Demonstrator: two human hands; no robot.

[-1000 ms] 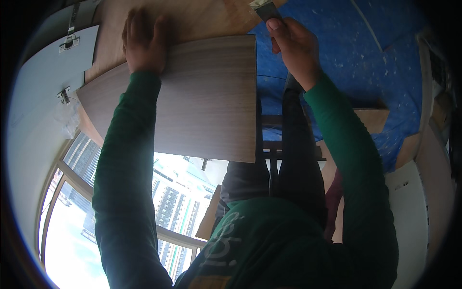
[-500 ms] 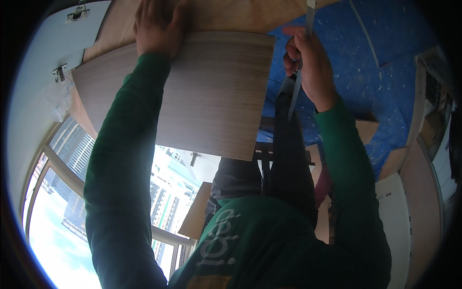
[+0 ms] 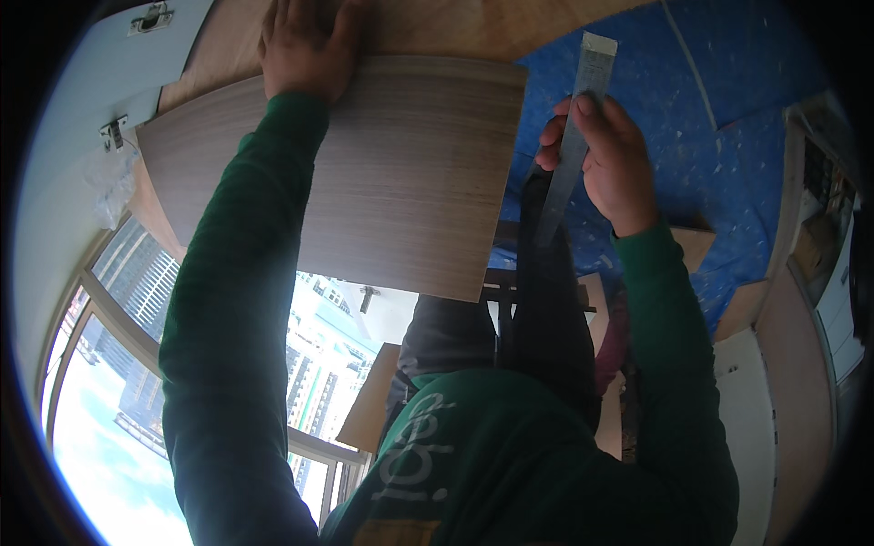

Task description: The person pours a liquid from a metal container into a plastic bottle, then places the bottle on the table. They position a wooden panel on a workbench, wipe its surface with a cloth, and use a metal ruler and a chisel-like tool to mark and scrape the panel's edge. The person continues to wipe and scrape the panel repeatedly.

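My left hand (image 3: pixel 309 50) lies at the far edge of a grey-brown wood-grain panel (image 3: pixel 401 173), fingers spread and pressing down; the fingertips are cut off by the top of the picture. To the right of the panel, my right hand (image 3: pixel 608 155) grips a flat metal ruler (image 3: pixel 569 164) between thumb and fingers. Its broad face shows, and a whitish end points up and away. The lower end hangs over my dark trouser leg, apart from the panel.
Beneath the panel is a plywood surface (image 3: pixel 437 27). Blue sheeting (image 3: pixel 701 136) covers the floor at right, with board offcuts (image 3: pixel 694 246) on it. White door panels with metal hinges (image 3: pixel 113 135) stand at left, near a window (image 3: pixel 118 364).
My right hand has shifted slightly right and toward me, turning the ruler from edge-on to broad face. My left hand stays on the panel, having moved only a little.
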